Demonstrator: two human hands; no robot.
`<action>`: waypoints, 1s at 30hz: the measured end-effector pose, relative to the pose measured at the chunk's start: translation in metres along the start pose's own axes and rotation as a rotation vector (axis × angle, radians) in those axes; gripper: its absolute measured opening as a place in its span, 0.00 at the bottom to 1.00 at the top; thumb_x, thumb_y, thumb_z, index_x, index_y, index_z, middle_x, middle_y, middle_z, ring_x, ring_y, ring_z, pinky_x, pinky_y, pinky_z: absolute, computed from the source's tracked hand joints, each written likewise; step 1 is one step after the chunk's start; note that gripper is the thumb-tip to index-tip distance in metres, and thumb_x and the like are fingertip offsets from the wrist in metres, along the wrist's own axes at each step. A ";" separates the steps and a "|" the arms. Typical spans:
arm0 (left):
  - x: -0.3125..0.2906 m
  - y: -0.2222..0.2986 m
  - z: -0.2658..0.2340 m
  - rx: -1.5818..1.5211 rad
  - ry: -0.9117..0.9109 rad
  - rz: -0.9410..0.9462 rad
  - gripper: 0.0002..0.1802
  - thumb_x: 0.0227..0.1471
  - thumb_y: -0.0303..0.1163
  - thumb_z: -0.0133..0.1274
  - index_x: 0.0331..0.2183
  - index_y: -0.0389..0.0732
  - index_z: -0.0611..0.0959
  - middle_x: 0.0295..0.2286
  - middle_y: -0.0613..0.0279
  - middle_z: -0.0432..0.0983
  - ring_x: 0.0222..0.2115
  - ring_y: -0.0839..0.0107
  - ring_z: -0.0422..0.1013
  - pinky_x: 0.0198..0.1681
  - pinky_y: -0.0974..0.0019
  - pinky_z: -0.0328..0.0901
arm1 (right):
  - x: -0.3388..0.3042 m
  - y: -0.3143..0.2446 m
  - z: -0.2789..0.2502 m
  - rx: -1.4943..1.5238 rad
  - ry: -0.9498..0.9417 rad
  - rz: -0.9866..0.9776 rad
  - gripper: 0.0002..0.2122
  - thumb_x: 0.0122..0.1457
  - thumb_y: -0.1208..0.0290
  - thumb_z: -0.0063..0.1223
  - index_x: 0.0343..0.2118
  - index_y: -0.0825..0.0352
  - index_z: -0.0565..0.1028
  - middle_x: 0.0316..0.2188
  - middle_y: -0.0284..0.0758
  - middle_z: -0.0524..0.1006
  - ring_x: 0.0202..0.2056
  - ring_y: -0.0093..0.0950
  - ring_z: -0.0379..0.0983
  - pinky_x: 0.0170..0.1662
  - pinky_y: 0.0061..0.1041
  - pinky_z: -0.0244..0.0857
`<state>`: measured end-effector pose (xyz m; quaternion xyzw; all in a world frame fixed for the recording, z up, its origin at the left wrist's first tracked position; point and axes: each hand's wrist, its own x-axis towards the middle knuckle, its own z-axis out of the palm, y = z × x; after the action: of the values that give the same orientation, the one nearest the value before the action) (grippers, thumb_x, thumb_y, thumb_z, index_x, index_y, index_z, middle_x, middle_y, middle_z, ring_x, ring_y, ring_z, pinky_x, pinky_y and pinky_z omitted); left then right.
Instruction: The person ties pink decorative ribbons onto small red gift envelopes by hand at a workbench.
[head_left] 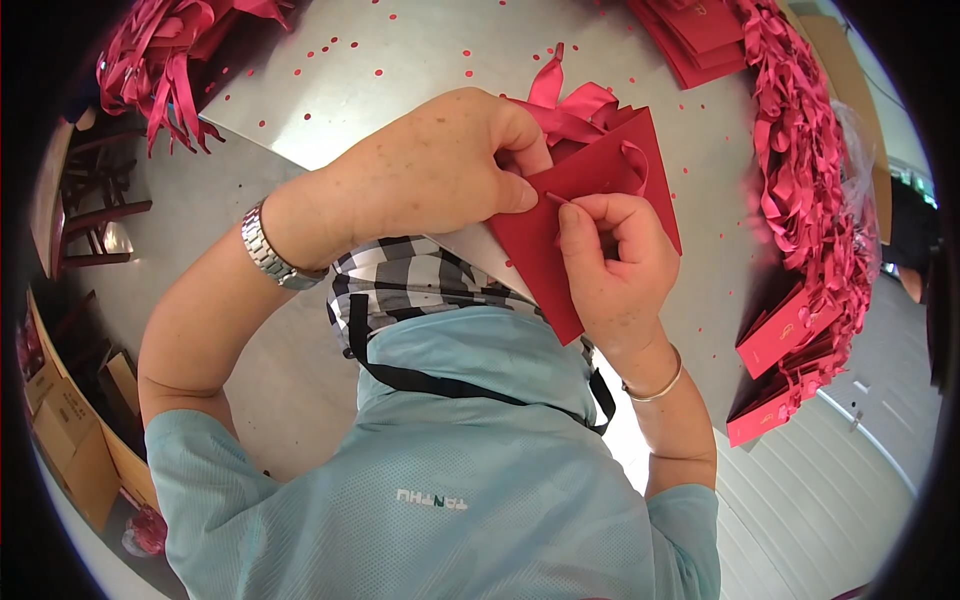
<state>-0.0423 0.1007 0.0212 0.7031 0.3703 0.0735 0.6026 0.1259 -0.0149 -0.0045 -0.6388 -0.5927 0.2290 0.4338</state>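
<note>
A red paper gift bag (532, 262) is held tilted in front of my body, near the table edge. My left hand (440, 160), with a metal watch on the wrist, grips the bag's upper edge, its thumb outside and its fingers partly hidden inside. The thumb and forefinger of my right hand (625, 262) are pinched on a thin end of red ribbon (557, 199) at the bag's front face. A loop of that ribbon (633, 163) curves out by the right corner. Behind the bag's mouth, a wider satin ribbon (575, 112) stands up in loose folds.
Grey table (715, 190) strewn with small red paper dots. Ribboned red bags pile up at the far left (190, 60) and along the right edge (800, 160). More flat red bags (700, 40) lie at the back. Cardboard boxes (75, 440) and dark stools (105, 205) stand on the left.
</note>
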 end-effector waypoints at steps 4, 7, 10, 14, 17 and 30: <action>0.001 -0.004 0.001 0.016 0.011 0.059 0.07 0.46 0.20 0.58 0.32 0.31 0.81 0.23 0.66 0.75 0.25 0.80 0.68 0.31 0.72 0.65 | 0.008 -0.006 0.003 -0.228 0.034 -0.127 0.07 0.49 0.76 0.62 0.24 0.64 0.73 0.18 0.33 0.74 0.18 0.28 0.72 0.21 0.25 0.65; 0.001 -0.007 0.006 -0.001 0.079 0.092 0.07 0.45 0.20 0.58 0.31 0.31 0.81 0.22 0.65 0.75 0.24 0.79 0.68 0.29 0.72 0.66 | 0.018 -0.016 0.000 -0.527 -0.045 -0.286 0.09 0.49 0.72 0.62 0.22 0.63 0.70 0.16 0.34 0.72 0.18 0.29 0.72 0.19 0.28 0.62; 0.001 -0.010 0.014 0.086 0.141 0.186 0.08 0.45 0.21 0.57 0.32 0.31 0.82 0.21 0.65 0.74 0.24 0.79 0.68 0.29 0.72 0.66 | 0.025 -0.023 0.000 -0.718 -0.224 -0.297 0.09 0.49 0.72 0.62 0.23 0.63 0.70 0.16 0.35 0.72 0.18 0.30 0.72 0.19 0.28 0.63; -0.002 -0.010 -0.001 -0.040 0.050 0.135 0.09 0.47 0.20 0.55 0.34 0.32 0.83 0.21 0.65 0.75 0.24 0.79 0.69 0.29 0.72 0.66 | 0.028 -0.015 -0.009 -0.258 -0.200 -0.144 0.06 0.52 0.73 0.61 0.26 0.65 0.73 0.20 0.37 0.75 0.21 0.33 0.74 0.21 0.29 0.65; 0.002 -0.011 -0.010 -0.243 -0.126 0.031 0.11 0.48 0.19 0.52 0.36 0.33 0.83 0.22 0.65 0.76 0.24 0.79 0.70 0.29 0.71 0.66 | 0.010 -0.004 -0.002 -0.241 -0.100 -0.222 0.05 0.52 0.74 0.61 0.27 0.65 0.74 0.21 0.35 0.76 0.21 0.33 0.74 0.22 0.29 0.65; 0.004 -0.014 0.004 0.173 0.040 0.290 0.04 0.44 0.16 0.50 0.26 0.33 0.76 0.20 0.61 0.68 0.20 0.73 0.62 0.25 0.68 0.60 | 0.009 0.000 -0.052 -0.087 0.066 -0.092 0.10 0.60 0.80 0.52 0.44 0.70 0.76 0.26 0.34 0.76 0.24 0.18 0.69 0.28 0.15 0.63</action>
<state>-0.0432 0.0995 0.0060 0.7969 0.2819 0.1412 0.5154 0.1697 -0.0207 0.0242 -0.6363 -0.6163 0.1613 0.4350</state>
